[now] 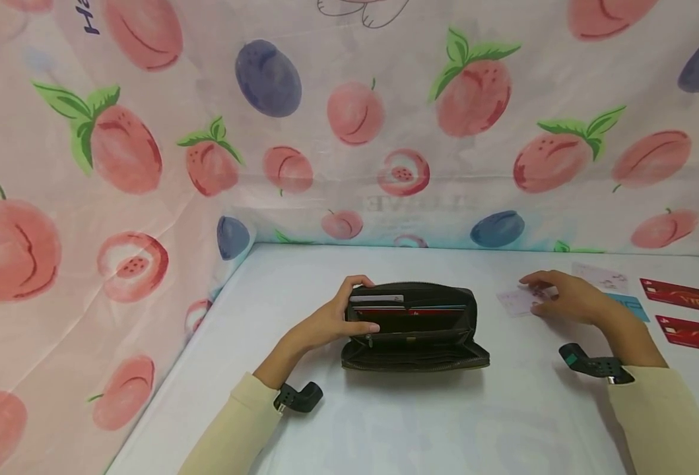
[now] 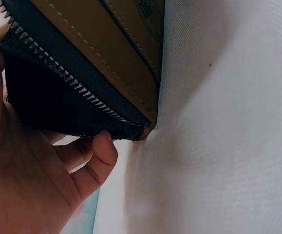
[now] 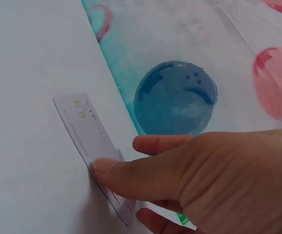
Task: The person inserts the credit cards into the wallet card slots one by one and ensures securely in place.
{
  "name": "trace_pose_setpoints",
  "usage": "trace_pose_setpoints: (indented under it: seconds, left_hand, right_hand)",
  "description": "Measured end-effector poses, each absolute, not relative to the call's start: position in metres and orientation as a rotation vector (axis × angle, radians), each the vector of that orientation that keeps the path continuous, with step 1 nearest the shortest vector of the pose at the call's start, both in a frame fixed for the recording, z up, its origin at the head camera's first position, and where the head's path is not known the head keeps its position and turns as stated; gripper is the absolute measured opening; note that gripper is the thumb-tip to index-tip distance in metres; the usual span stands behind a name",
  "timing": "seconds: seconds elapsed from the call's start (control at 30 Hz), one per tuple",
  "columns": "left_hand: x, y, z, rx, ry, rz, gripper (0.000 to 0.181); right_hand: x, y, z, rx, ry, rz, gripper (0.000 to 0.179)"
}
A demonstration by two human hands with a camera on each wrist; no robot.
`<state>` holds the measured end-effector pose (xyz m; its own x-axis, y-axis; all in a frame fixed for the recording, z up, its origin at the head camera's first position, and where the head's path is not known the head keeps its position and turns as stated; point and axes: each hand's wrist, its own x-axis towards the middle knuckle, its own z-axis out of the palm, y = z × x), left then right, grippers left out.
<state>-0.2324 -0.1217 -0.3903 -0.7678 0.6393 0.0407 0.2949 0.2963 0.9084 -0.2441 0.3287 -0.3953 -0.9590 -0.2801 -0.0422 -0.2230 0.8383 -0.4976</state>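
An unzipped dark zip-around wallet (image 1: 411, 322) stands on the table, its compartments facing up. Several cards (image 1: 379, 309) sit in its back slots. My left hand (image 1: 328, 320) grips the wallet's left end, thumb over the inside. In the left wrist view the brown outer side of the wallet (image 2: 116, 53) and its zip teeth show beside the left hand (image 2: 38, 165). To the right, my right hand (image 1: 575, 300) pinches a pale pink-white VIP card (image 3: 92, 136) between thumb and fingers. The card is tilted, with a shadow beneath it.
At the right lie two red VIP cards (image 1: 676, 294), one nearer than the other. A blue card (image 1: 630, 305) and another pale pink card (image 1: 601, 274) lie partly behind my right hand. A fruit-patterned cloth (image 1: 349, 158) rises behind the white table (image 1: 432, 422) and along its left.
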Motion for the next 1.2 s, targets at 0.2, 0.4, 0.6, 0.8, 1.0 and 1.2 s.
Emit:
trace_pose_setpoints:
  seconds: [0.2, 0.4, 0.6, 0.8, 1.0, 1.2]
  left_hand:
    - [-0.233, -0.122, -0.39, 0.826, 2.295, 1.421, 0.066]
    - [-0.234, -0.12, -0.39, 0.842, 2.236, 1.463, 0.067]
    - [-0.234, -0.12, -0.389, 0.832, 2.236, 1.468, 0.066]
    - [-0.235, -0.118, -0.39, 0.842, 2.208, 1.48, 0.065]
    - [-0.234, -0.118, -0.391, 0.836, 2.22, 1.476, 0.066]
    - [-0.232, -0.12, -0.392, 0.819, 2.288, 1.439, 0.066]
  right_hand:
    - [-0.24, 0.332, -0.398, -0.369, 2.9, -0.764, 0.053]
    - [-0.238, 0.336, -0.401, -0.354, 2.903, -0.776, 0.053]
    - [-0.24, 0.34, -0.403, -0.311, 2.884, -0.795, 0.057]
    - [-0.238, 0.344, -0.406, -0.23, 2.87, -0.819, 0.063]
    - [-0.236, 0.345, -0.405, -0.215, 2.896, -0.8, 0.062]
    - [-0.239, 0.34, -0.4, -0.165, 2.906, -0.79, 0.068]
